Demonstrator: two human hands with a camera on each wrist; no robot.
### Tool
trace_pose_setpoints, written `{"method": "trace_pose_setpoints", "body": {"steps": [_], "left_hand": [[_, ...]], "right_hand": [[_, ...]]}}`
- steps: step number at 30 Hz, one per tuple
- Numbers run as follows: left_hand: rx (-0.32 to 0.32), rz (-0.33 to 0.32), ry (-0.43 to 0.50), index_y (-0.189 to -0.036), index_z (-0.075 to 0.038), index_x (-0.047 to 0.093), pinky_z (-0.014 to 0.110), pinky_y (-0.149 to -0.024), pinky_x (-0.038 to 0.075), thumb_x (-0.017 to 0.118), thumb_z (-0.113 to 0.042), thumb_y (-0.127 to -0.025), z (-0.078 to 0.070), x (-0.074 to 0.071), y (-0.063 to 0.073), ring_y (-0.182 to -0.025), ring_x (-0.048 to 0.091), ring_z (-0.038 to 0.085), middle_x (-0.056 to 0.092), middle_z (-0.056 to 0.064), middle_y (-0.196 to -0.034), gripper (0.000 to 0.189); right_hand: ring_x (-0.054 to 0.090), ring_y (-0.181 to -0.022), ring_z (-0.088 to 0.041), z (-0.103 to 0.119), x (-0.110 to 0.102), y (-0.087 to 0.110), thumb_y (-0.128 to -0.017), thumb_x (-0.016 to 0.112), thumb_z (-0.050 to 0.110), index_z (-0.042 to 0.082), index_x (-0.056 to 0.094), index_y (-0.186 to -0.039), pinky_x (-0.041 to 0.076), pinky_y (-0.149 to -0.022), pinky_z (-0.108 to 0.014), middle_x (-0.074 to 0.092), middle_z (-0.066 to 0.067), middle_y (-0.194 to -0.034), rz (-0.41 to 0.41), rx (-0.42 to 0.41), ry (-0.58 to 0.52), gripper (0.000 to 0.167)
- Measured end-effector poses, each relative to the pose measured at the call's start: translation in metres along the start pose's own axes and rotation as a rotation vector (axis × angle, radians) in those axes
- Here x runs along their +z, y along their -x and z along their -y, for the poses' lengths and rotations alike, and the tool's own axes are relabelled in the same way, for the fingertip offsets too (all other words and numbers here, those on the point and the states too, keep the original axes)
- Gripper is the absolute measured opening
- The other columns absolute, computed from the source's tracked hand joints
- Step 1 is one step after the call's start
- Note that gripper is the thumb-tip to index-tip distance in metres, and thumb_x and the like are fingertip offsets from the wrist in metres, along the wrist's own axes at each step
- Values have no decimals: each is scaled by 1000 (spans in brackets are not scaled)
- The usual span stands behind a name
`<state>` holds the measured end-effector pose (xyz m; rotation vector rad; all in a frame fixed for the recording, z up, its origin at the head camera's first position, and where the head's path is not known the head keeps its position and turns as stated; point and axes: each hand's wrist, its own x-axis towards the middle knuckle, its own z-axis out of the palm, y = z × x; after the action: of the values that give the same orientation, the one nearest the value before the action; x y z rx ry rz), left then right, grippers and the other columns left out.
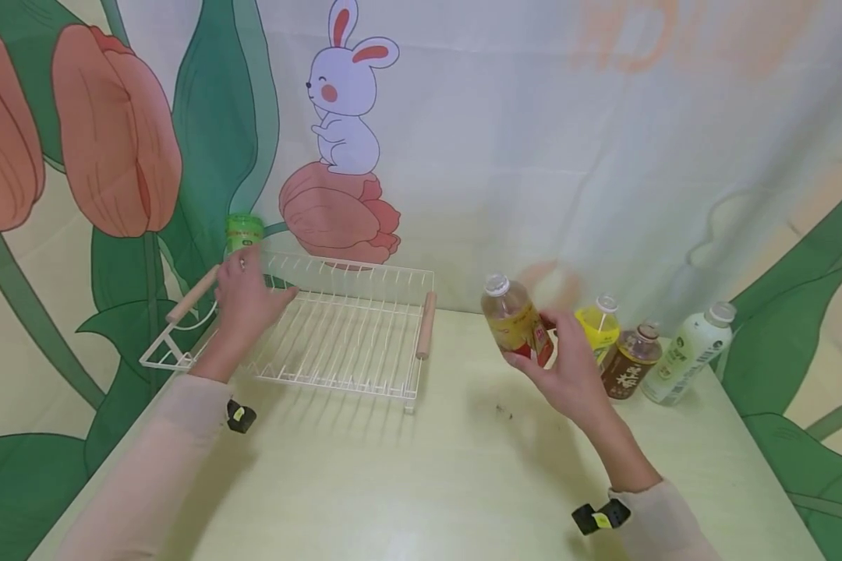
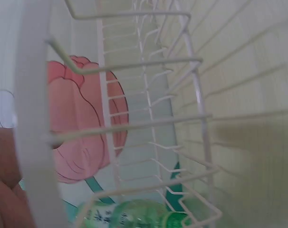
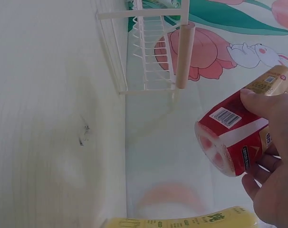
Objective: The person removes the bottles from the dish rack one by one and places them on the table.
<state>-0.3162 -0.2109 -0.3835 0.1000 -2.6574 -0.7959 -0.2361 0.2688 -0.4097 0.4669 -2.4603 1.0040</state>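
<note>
In the head view my right hand point(image 1: 568, 374) grips a drink bottle point(image 1: 515, 323) with a yellow and red label and a pale cap. The bottle is tilted above the table; the right wrist view shows its clear base and a barcode on the red label. My left hand point(image 1: 243, 292) is over the left part of a white wire dish rack point(image 1: 344, 382) with wooden handles, its thumb stretched out to the side. Just beyond those fingers, at the rack's back left, is a green bottle point(image 1: 244, 228), seen through the wires as green bottle point(image 2: 139, 213) in the left wrist view.
At the table's right stand a yellow-labelled bottle point(image 1: 599, 323), a brown bottle point(image 1: 630, 362) and a white-green bottle point(image 1: 689, 354). Behind the pale table point(image 1: 393, 491) hangs a curtain point(image 1: 505, 156) printed with tulips and a rabbit. Small dark marks lie on the tabletop.
</note>
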Motion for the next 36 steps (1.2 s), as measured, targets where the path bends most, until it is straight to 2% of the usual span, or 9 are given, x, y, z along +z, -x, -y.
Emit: {"method": "trace_pose_setpoints", "body": {"steps": [5, 9, 13, 20, 25, 29, 32, 36], "left_hand": [[-84, 28, 58, -165, 6, 13, 74, -112, 31, 79, -36, -94, 18, 1, -3, -143, 27, 57, 26, 38, -156, 106], [-102, 49, 90, -165, 7, 11, 72, -107, 34, 78, -37, -94, 28, 1, -2, -137, 30, 56, 27, 39, -152, 106], [-123, 76, 84, -164, 8, 6, 73, -108, 34, 76, -40, -96, 34, 3, -6, -139, 27, 58, 25, 40, -153, 109], [-183, 107, 115, -164, 8, -5, 73, -114, 30, 72, -43, -98, 41, 5, -13, -146, 20, 59, 17, 41, -159, 114], [-218, 110, 137, -166, 5, -4, 73, -115, 28, 69, -45, -99, 46, 7, -15, -148, 20, 58, 16, 40, -160, 111], [-224, 112, 154, -165, 6, 5, 71, -112, 32, 68, -44, -100, 51, 9, -17, -143, 27, 56, 26, 40, -153, 104], [-220, 142, 160, -163, 9, 7, 71, -111, 33, 66, -45, -101, 55, 7, -19, -140, 29, 57, 28, 41, -150, 101], [-241, 183, 169, -163, 10, 2, 71, -111, 36, 65, -43, -103, 61, 5, -20, -137, 32, 59, 21, 43, -154, 102]], "right_hand": [[54, -114, -33, -9, 5, 2, -86, 92, 23, 0, 52, -138, 48, -89, -51, 57, -17, -127, -26, 50, -3, 70], [54, -118, -36, -17, 10, 7, -88, 89, 23, -1, 49, -142, 49, -94, -54, 56, -19, -130, -20, 119, -5, 72], [54, -122, -39, -24, 13, 11, -89, 88, 21, -2, 47, -145, 48, -99, -57, 54, -21, -134, -12, 166, -2, 73], [54, -121, -38, -40, 22, 11, -89, 88, 15, -2, 45, -149, 50, -98, -58, 52, -21, -138, 6, 139, -20, 76], [54, -128, -42, -48, 27, 15, -89, 89, 17, -2, 45, -148, 49, -105, -61, 53, -22, -141, 4, 159, -29, 76], [57, -131, -46, -53, 29, 18, -89, 88, 19, -4, 45, -147, 47, -109, -62, 55, -25, -143, 1, 207, -47, 75], [59, -131, -48, -56, 31, 19, -90, 88, 18, -4, 46, -145, 48, -109, -61, 56, -27, -144, 1, 238, -53, 72], [58, -131, -49, -61, 35, 20, -91, 87, 19, -5, 45, -145, 49, -108, -60, 55, -29, -146, 35, 264, -46, 73]]}}
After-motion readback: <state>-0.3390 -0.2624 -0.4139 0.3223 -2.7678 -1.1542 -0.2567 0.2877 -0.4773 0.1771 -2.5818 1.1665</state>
